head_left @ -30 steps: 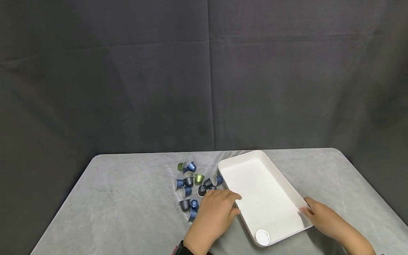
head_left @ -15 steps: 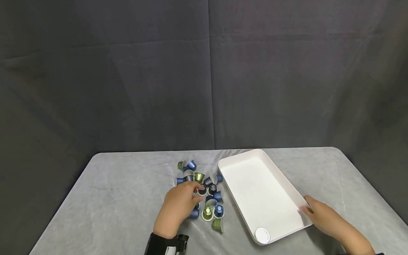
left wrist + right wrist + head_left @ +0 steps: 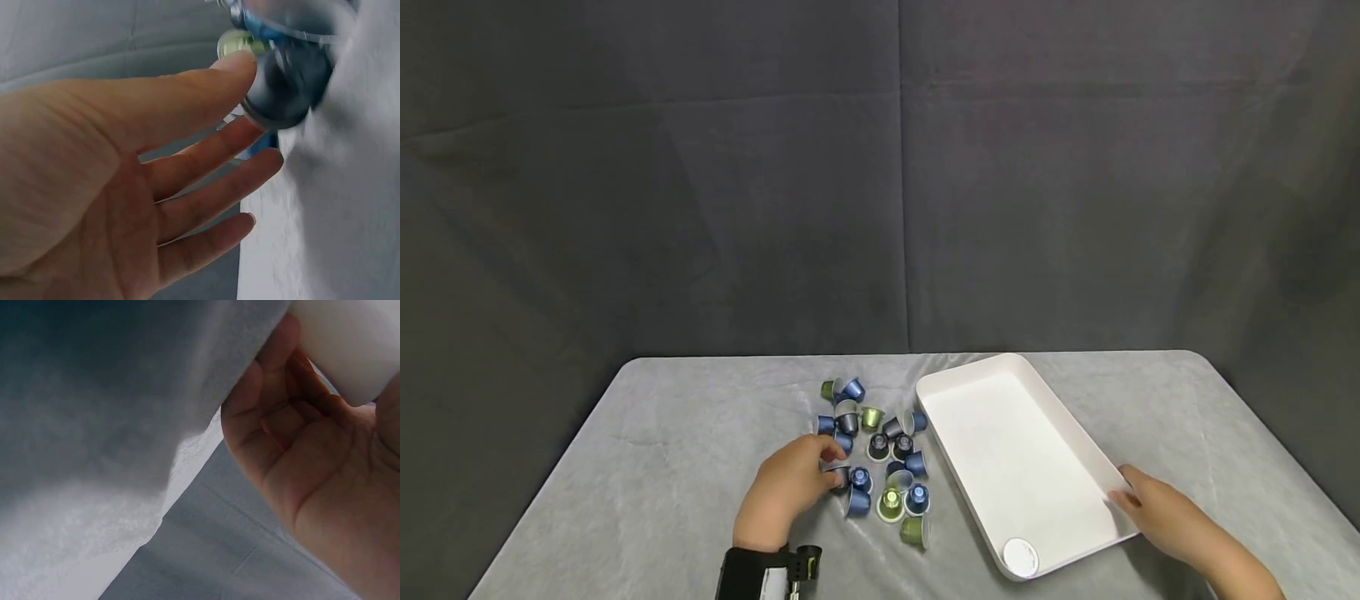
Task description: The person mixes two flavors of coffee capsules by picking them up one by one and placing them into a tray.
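My left hand [image 3: 790, 483] reaches to the left edge of a loose group of coffee capsules. Its thumb and forefinger are spread at a dark grey capsule [image 3: 842, 474]. In the left wrist view the thumb [image 3: 231, 78] overlaps that dark capsule [image 3: 278, 94], which is partly blurred, while the other fingers stay fairly straight. At the right, my right hand [image 3: 1165, 508] grips the near right corner of a shallow white tray [image 3: 1022, 467], thumb over the rim. The right wrist view shows the fingers [image 3: 281, 419] curled beneath the tray's edge [image 3: 356, 350].
Several blue, green and black capsules lie close together left of the tray, including a green capsule [image 3: 914, 531] nearest the front. One white round piece [image 3: 1020, 557] sits in the tray's near left corner. The grey table [image 3: 625, 500] ends at a dark curtain [image 3: 775, 208].
My left hand has moved left from the tray's left edge, across the capsules, to the dark grey capsule. The right hand and the tray keep their places.
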A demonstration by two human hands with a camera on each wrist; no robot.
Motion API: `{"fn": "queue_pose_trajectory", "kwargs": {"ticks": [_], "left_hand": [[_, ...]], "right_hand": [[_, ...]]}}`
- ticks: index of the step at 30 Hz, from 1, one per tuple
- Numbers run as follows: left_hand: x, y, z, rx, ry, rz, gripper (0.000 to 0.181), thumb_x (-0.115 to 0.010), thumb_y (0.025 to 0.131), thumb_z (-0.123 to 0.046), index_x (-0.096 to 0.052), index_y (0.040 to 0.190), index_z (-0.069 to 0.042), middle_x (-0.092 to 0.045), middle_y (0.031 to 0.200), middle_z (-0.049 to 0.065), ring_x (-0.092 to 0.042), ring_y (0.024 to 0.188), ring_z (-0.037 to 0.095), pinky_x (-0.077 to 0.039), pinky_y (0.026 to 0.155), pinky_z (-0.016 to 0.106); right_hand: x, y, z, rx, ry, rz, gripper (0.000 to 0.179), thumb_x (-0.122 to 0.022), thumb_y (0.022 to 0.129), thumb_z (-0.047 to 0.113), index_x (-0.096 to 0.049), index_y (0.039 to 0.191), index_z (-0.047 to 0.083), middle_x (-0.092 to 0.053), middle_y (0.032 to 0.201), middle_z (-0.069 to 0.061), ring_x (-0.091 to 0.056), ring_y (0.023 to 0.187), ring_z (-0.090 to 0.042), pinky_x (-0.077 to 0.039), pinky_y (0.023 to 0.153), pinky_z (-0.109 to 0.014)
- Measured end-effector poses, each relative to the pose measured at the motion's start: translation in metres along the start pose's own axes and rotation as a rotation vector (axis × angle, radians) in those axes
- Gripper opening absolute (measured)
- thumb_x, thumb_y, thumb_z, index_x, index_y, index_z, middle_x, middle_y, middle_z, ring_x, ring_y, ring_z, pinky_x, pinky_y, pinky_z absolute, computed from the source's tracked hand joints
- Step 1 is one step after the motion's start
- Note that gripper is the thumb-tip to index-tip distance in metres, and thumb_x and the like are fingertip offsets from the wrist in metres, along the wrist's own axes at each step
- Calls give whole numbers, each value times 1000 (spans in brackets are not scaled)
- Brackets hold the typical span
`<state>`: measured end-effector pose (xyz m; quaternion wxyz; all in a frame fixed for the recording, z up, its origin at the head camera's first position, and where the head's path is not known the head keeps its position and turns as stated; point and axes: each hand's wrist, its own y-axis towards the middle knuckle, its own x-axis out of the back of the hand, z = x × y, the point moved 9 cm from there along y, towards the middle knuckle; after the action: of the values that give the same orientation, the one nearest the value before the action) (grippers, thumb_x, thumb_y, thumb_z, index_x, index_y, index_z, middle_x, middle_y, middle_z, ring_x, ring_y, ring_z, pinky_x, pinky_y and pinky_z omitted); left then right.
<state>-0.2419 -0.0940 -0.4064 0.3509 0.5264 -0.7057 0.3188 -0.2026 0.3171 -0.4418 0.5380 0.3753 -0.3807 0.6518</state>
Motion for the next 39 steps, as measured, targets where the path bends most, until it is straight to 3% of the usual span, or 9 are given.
{"fn": "queue_pose_trajectory", "kwargs": {"ticks": [7, 13, 28, 34, 39], "left_hand": [[2, -2, 18, 48, -17, 33, 22, -84, 77, -13, -72, 96, -13, -66, 91, -1, -61, 85, 16, -50, 77, 40], [-3, -2, 16, 55, -9, 73, 29, -87, 74, -14, -72, 99, -10, -67, 93, -1, -62, 86, 17, -51, 79, 40], [-9, 3, 15, 54, 34, 61, 33, -88, 71, -11, -72, 100, -11, -63, 89, -2, -58, 82, 15, -50, 76, 37], [-7, 4, 16, 43, 1, 34, 27, -85, 76, -14, -72, 99, -11, -66, 92, 1, -58, 81, 16, -50, 74, 39], [-6, 5, 17, 46, -4, 18, 18, -79, 84, -20, -71, 96, -11, -60, 83, -1, -50, 70, 16, -43, 62, 34]], "right_hand": [[-1, 0, -1, -2, 15, -5, 14, -59, 97, 8, -55, 101, -5, -63, 86, -11, -55, 78, -23, -48, 69, -48], [-3, 1, -1, -20, 34, 30, 16, -58, 98, 8, -54, 102, -7, -62, 87, -11, -55, 80, -24, -48, 69, -47], [-4, 0, -3, -25, 29, 27, 15, -58, 98, 9, -53, 100, -5, -61, 87, -11, -56, 81, -25, -48, 70, -48], [-4, 1, -2, -22, 26, 29, 17, -58, 97, 8, -53, 102, -8, -64, 90, -17, -61, 85, -30, -50, 72, -51], [-4, 1, -3, -29, 30, 31, 17, -58, 97, 7, -53, 102, -8, -64, 92, -19, -61, 87, -30, -50, 73, -52]]}}
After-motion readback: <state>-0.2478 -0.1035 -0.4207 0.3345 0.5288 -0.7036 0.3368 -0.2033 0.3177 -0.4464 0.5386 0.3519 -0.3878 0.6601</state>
